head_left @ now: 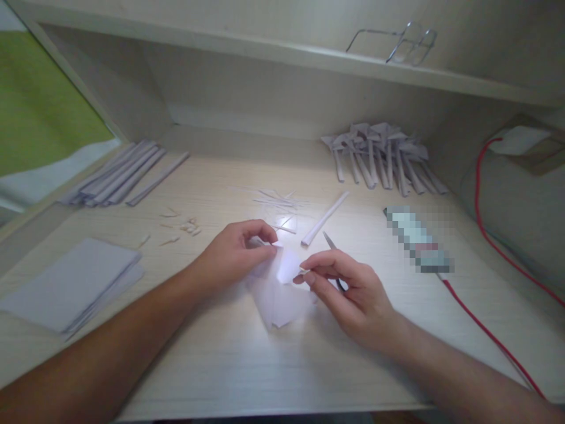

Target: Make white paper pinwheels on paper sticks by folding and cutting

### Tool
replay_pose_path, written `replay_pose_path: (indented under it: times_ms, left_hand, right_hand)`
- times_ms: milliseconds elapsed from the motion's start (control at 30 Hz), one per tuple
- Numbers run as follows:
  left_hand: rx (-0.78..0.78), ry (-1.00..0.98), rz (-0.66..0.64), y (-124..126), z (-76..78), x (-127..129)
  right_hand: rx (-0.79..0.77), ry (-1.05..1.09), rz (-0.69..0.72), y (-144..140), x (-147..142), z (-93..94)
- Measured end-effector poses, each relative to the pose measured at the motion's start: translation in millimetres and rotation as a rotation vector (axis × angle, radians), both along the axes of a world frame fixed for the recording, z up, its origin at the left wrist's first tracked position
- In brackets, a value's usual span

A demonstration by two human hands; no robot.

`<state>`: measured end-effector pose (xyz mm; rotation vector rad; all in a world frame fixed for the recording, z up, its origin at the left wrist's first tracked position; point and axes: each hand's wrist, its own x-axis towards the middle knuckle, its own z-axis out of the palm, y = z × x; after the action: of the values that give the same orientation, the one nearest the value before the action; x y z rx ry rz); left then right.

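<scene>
Head view: the paper [282, 303] is near the middle of the surface [212, 365], between the two hands. The fingers of the left hand [241, 253] are together, clamped on the upper edge of the paper. The fingers of the right hand [348, 288] are pinched on a small piece [303, 271], pale and too small to identify, just beside the paper. Scissors [331, 242] lie partly hidden behind the right hand, with a pointed end exposed. Beyond them, a tube [325, 218] lies at a slant; thin strips [277, 200] are scattered to its left. Left section: loose bits [190, 227], a paper stack [83, 282] and a row of tubes [121, 175]. Right section: folded pieces on stems [382, 150] lie grouped near the back; nearer, a pixelated device [417, 241] connects to a red cable [489, 337]. A wire stand [406, 44] rests on the shelf [265, 50] above.
</scene>
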<state>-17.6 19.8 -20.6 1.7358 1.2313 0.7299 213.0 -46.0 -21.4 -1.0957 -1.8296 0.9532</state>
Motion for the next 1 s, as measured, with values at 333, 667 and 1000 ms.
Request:
replay_pose_path:
  times_ms: [333, 667, 1000]
  left_hand:
    - [0.260, -0.041, -0.021, -14, 17.3, 3]
    - [0.486, 0.111, -0.150, -22, 20.6, 7]
    - [0.492, 0.125, -0.156, -24, 19.9, 8]
  right_hand:
    - [-0.026, -0.039, -0.109, 1, -1, -1.8]
    - [0.017, -0.097, -0.072, 1, 0, -0.5]
    - [0.013, -0.087, -0.062, 2, -1, -0.6]
